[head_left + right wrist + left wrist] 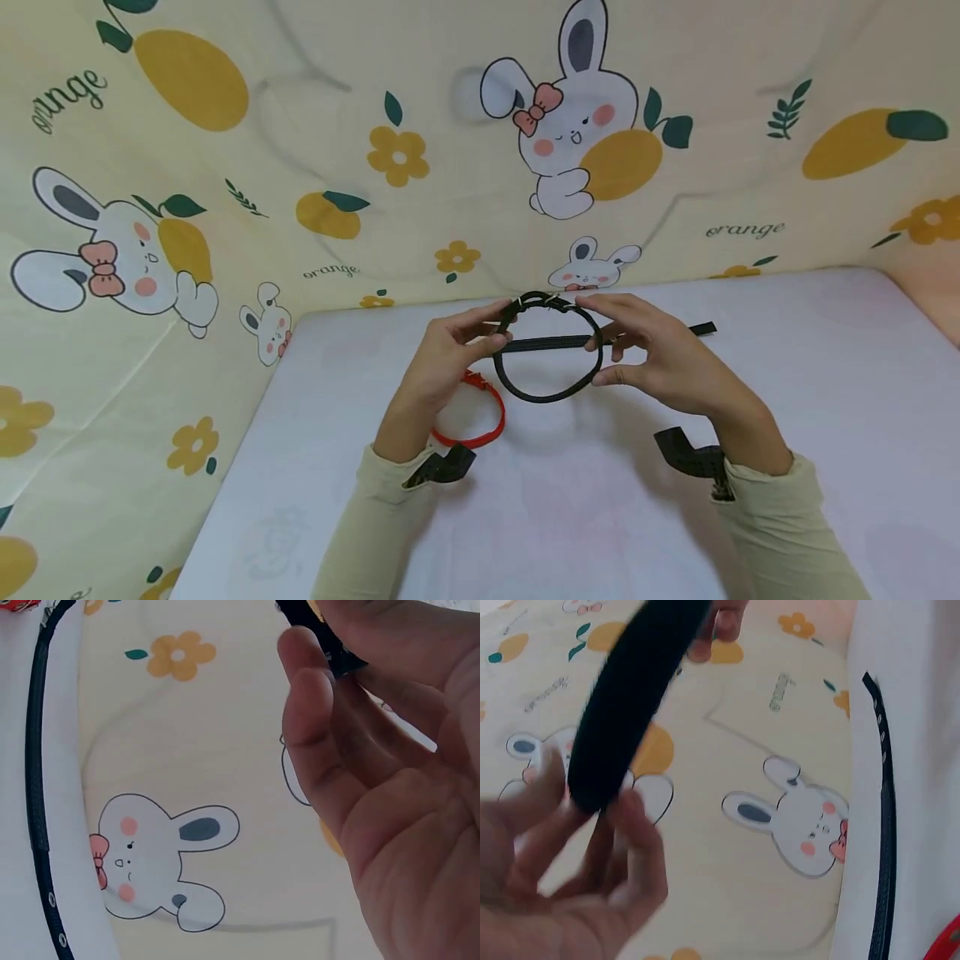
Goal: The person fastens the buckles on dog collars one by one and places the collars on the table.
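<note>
White tabletop (787, 400) runs out in front of me, with bunny-print cloth (315, 150) rising behind it at twelve o'clock and along nine o'clock. I hold the black collar (551, 397) off the surface, already curled into a loop. My left hand (442, 358) pinches it at nine o'clock, my right hand (660, 358) at three. Whether the buckle is fastened I cannot tell, so closing it may remain. A black strap (701, 329) lies flat behind the loop, a red collar (480, 435) at seven o'clock. Open room lies toward three and six o'clock.
</note>
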Demonstrator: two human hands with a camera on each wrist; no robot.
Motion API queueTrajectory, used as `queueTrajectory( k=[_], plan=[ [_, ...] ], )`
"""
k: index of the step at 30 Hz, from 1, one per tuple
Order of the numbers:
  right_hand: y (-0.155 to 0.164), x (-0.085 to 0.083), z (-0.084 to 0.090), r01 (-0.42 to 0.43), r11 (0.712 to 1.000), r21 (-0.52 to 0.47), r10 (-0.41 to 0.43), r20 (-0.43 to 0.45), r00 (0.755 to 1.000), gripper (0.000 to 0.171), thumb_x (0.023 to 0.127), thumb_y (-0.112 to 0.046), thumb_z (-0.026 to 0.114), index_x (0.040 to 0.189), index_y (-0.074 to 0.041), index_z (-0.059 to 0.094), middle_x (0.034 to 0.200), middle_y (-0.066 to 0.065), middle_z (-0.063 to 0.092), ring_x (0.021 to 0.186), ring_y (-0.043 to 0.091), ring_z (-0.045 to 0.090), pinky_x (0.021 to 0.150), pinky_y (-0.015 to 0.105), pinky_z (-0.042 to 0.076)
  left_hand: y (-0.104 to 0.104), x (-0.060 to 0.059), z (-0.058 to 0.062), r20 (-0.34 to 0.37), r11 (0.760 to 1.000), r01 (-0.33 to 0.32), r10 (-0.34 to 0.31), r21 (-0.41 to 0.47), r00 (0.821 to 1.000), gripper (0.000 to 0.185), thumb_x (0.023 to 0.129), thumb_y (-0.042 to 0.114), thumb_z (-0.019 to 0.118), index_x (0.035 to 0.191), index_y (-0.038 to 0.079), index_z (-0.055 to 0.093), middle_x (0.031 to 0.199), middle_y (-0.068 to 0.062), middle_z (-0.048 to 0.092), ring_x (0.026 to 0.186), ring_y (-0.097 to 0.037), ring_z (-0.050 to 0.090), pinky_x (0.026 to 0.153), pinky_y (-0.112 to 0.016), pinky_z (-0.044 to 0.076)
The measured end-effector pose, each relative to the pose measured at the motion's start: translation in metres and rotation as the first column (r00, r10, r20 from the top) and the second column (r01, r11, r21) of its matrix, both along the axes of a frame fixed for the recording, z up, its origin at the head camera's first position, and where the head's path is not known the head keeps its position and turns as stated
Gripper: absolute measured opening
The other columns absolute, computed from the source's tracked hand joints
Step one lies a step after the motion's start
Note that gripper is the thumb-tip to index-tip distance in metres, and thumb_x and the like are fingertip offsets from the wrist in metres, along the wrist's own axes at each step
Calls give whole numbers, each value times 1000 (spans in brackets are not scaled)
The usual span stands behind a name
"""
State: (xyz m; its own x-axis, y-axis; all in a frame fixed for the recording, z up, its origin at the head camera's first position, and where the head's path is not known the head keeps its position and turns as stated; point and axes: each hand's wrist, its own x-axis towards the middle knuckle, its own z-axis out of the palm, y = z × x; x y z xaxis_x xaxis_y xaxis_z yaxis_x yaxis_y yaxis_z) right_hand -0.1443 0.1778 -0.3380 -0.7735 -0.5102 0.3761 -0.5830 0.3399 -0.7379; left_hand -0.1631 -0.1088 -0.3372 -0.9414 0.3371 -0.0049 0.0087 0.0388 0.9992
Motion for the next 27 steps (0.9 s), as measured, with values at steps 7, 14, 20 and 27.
queueTrajectory(
  k=[7, 14, 20, 27],
  plan=[
    [-1, -1, -1, 27, 999, -35, -26, 14, 1000, 89, 71, -1, 86, 149, -13, 46, 146, 7, 48, 96, -1, 65, 81, 12, 50, -21, -3, 5, -238, 925, 322, -365, -200, 900, 95, 72, -17, 78, 154, 4, 34, 147, -15, 41, 134, -36, 49, 98, -35, 55],
    [-4, -2, -1, 35, 999, -39, -34, 17, 999, 88, 70, -5, 88, 148, -15, 48, 150, 6, 48, 97, 0, 66, 79, 14, 50, -21, -8, 5, -309, 936, 238, -314, -261, 898, 101, 70, -8, 84, 155, 11, 35, 142, -15, 51, 128, -29, 55, 95, -35, 56],
    [-6, -2, -1, 70, 998, -3, -70, 17, 997, 86, 68, -8, 90, 144, -17, 52, 145, 3, 53, 97, 4, 65, 81, 12, 50, -21, -7, 4, -296, 948, 196, -267, -249, 917, 103, 67, -10, 86, 154, 14, 37, 135, -19, 57, 122, -29, 58, 90, -42, 56],
    [-7, -2, -2, 68, 997, 34, -69, 17, 998, 85, 67, -9, 91, 142, -18, 54, 141, 3, 56, 97, 5, 65, 81, 13, 49, -23, -5, 0, -297, 944, 171, -256, -283, 920, 98, 67, -10, 86, 152, 12, 41, 136, -15, 58, 121, -27, 58, 90, -56, 53]
  ],
)
